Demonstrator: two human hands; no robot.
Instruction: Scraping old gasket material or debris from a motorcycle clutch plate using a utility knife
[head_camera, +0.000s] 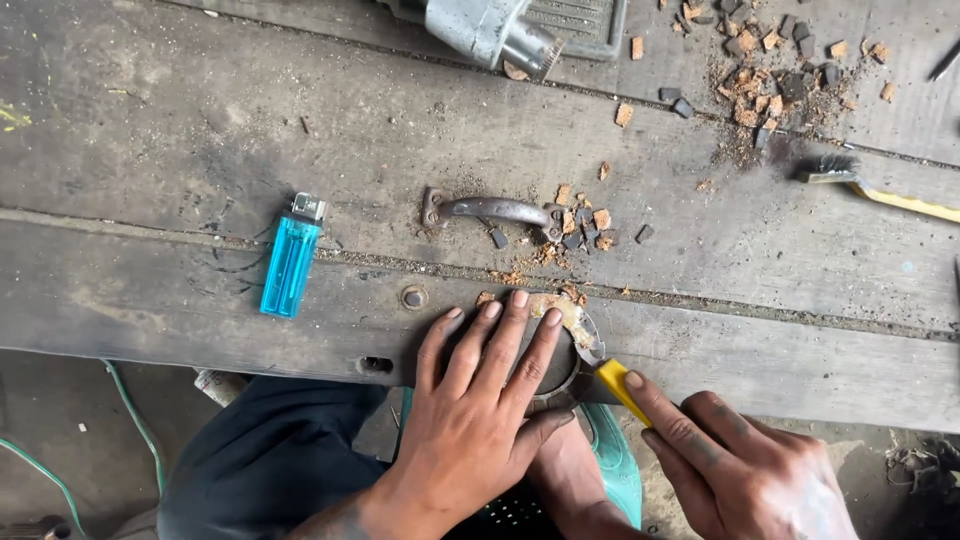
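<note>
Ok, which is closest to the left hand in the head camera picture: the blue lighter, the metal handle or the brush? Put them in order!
From the left hand, pressed flat at the bench's near edge:
1. Metal handle, just beyond the fingertips, mid-bench.
2. Blue lighter, off to the left side.
3. Brush with the yellow handle, far out at the upper right.

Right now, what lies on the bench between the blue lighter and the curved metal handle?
In the head view, nothing: bare, scratched wood separates the blue lighter from the curved metal handle.
</note>
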